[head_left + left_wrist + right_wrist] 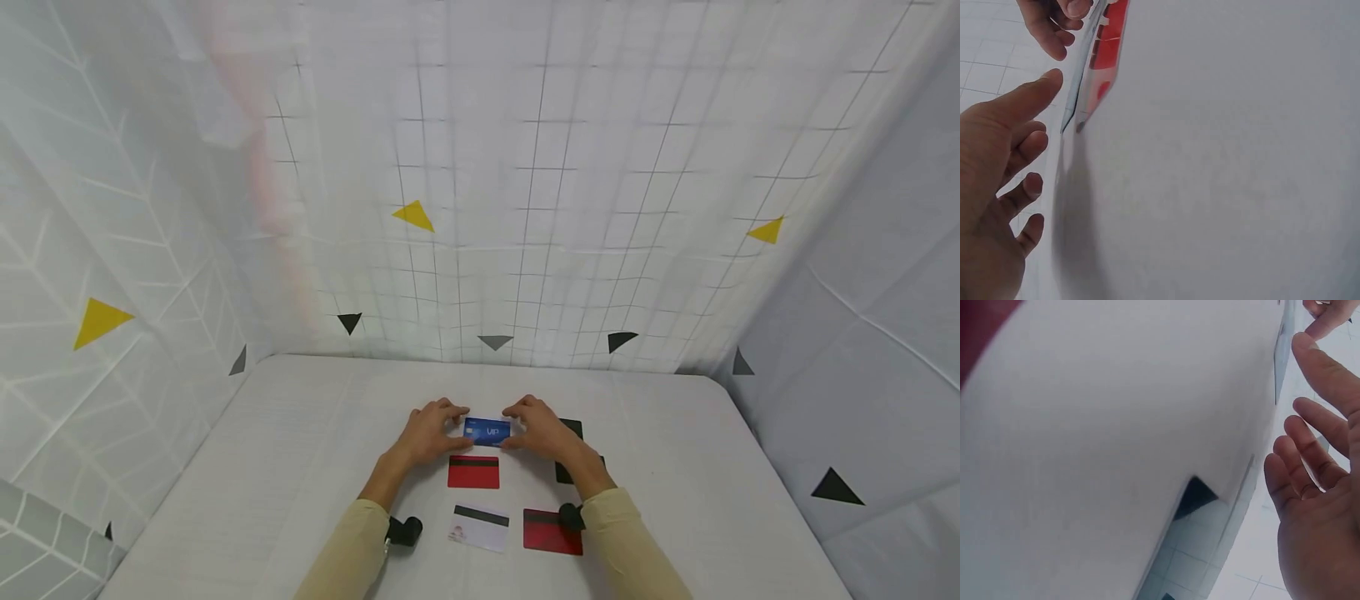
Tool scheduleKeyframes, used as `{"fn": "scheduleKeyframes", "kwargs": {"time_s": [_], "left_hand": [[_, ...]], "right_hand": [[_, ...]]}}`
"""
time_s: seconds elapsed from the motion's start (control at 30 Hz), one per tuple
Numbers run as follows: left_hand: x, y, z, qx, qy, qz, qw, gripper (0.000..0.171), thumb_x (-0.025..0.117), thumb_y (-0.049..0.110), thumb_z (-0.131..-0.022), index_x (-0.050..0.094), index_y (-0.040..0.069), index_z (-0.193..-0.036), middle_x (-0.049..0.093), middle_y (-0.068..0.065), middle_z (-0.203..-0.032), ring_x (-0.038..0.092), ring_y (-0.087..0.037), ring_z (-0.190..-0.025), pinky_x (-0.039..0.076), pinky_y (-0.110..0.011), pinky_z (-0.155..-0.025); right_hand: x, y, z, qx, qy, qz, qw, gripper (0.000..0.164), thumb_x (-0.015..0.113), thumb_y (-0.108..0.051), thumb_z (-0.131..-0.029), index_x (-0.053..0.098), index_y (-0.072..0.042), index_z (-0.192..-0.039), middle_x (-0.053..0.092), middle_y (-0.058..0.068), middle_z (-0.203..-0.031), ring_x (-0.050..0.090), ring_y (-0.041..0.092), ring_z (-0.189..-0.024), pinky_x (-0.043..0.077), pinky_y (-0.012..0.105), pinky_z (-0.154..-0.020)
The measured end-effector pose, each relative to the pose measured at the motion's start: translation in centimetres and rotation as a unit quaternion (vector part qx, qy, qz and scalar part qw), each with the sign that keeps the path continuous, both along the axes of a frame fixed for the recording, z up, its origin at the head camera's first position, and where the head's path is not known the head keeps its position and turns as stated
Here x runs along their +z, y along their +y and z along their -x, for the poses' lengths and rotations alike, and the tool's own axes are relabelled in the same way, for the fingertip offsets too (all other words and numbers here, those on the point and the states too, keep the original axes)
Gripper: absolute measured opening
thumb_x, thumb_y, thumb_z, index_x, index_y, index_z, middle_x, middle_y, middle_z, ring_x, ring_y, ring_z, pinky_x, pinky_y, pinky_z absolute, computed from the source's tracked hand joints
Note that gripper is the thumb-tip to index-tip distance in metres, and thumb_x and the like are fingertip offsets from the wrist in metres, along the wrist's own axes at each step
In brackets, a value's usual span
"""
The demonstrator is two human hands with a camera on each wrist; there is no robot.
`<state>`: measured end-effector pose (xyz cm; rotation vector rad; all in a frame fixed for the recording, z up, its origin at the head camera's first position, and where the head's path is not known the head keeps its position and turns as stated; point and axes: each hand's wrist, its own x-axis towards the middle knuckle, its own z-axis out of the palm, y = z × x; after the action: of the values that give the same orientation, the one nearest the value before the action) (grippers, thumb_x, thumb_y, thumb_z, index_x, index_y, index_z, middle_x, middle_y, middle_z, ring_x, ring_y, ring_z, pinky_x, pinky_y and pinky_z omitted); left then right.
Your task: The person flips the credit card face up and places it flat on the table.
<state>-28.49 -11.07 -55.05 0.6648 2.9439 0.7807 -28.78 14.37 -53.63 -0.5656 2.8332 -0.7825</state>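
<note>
A blue bank card [487,432] with a chip lies between both hands in the head view. My left hand [431,432] is at its left end, thumb by the near corner and forefinger by the far one. At the other end my right hand [542,429] mirrors this. In the left wrist view the left hand [997,162] has loosely bent fingers with nothing gripped between them. Relaxed fingers also show on the right hand [1319,475] in the right wrist view. Whether any fingertip touches the card cannot be told.
Below the blue card lie a red card [473,475], a white card [478,532] with a dark stripe, and another red card [551,537]. Black cards [573,427] are partly hidden by the right wrist. White sheeting [480,275] surrounds the white table [300,467].
</note>
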Motion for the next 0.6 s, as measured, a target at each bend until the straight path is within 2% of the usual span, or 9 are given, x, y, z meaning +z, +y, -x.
{"fn": "scheduleKeyframes", "kwargs": {"time_s": [0.17, 0.33, 0.6], "left_hand": [[0.5, 0.6, 0.0, -0.011, 0.019, -0.013, 0.9997, 0.061, 0.079, 0.047, -0.084, 0.065, 0.018, -0.135, 0.062, 0.004, -0.105, 0.055, -0.019, -0.105, 0.038, -0.044, -0.088], [0.8, 1.3, -0.1, -0.017, 0.021, -0.015, 0.9995, 0.062, 0.079, 0.049, -0.084, 0.065, 0.018, -0.136, 0.063, 0.004, -0.109, 0.055, -0.020, -0.108, 0.039, -0.046, -0.092], [0.9, 2.5, -0.3, -0.033, 0.035, -0.017, 0.9987, 0.061, 0.079, 0.048, -0.084, 0.066, 0.017, -0.135, 0.064, 0.002, -0.106, 0.056, -0.020, -0.107, 0.039, -0.046, -0.090]], "right_hand": [[0.5, 0.9, -0.3, -0.002, 0.007, 0.012, 1.000, 0.061, 0.087, -0.036, -0.079, 0.066, -0.009, -0.130, 0.058, 0.009, -0.121, 0.055, 0.025, -0.112, 0.048, 0.047, -0.097], [0.8, 2.0, -0.6, -0.024, -0.003, 0.025, 0.999, 0.059, 0.086, -0.032, -0.080, 0.066, -0.010, -0.130, 0.058, 0.007, -0.121, 0.055, 0.024, -0.108, 0.052, 0.044, -0.091], [1.0, 4.3, -0.7, -0.057, -0.014, 0.027, 0.998, 0.059, 0.085, -0.031, -0.081, 0.064, -0.011, -0.133, 0.057, 0.007, -0.123, 0.055, 0.026, -0.114, 0.051, 0.047, -0.096]]}}
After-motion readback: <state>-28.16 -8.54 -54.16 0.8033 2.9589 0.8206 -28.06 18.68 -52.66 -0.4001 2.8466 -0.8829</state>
